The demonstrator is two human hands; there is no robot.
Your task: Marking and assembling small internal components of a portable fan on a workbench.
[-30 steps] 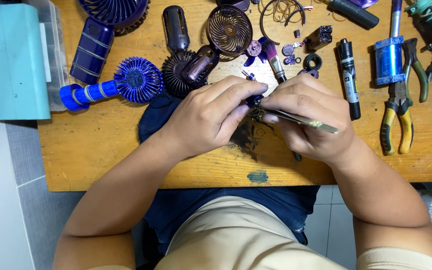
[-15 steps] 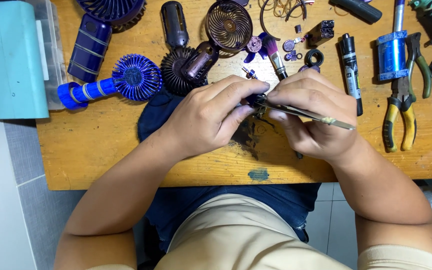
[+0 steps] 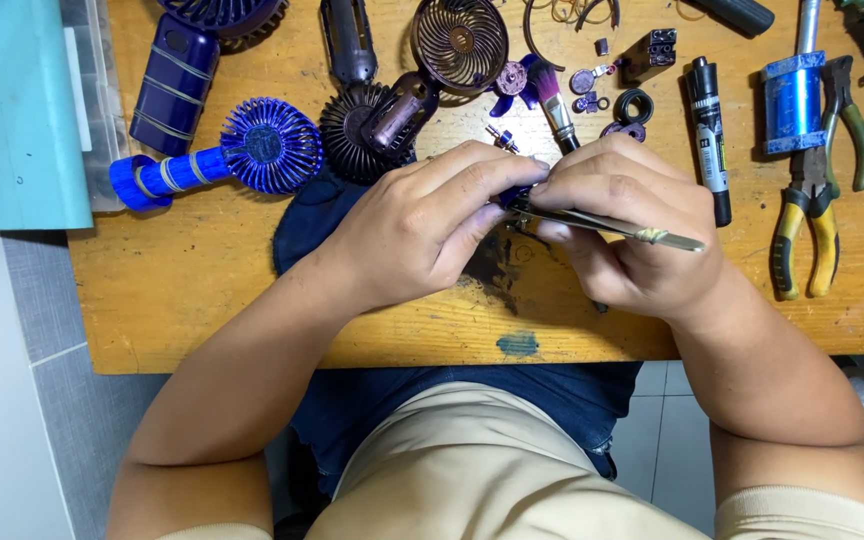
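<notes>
Worn wooden workbench (image 3: 202, 300), yellowish top, stained dark near the front edge; a person sits at it, both forearms reaching in from below.

Pale teal plastic box (image 3: 12, 110) at the bench's far left, its side over the edge.

Left hand (image 3: 422, 225) and right hand (image 3: 627, 230) meet at the middle of the bench, fingertips touching. Left hand is curled narrow, thumb and forefinger pinched on a small dark purple part (image 3: 514, 195) (mostly hidden by the fingers; its shape cannot be told). Right hand is closed around thin metal tweezers (image 3: 612, 225), which lie nearly level, their back end sticking out to the right past the knuckles and their tips at the small part between the hands.

Bright blue handheld fan with round grille (image 3: 217, 160) lies on its side left of the hands, handle pointing left. Just above it, a dark blue ribbed casing (image 3: 174, 85).

Dark brown round fan grille (image 3: 460, 40) at the top centre, with a dark brown fan body (image 3: 377, 120) lower left of it, near the left hand's knuckles.

Yellow-handled pliers (image 3: 807, 225) to the right of the right hand, well apart. Above them a blue cylindrical motor (image 3: 792, 90).

Black marker-like tube (image 3: 709, 125) stands lengthwise just beyond the right hand.

Small brush with purple ferrule (image 3: 554, 100) above the fingertips.
</notes>
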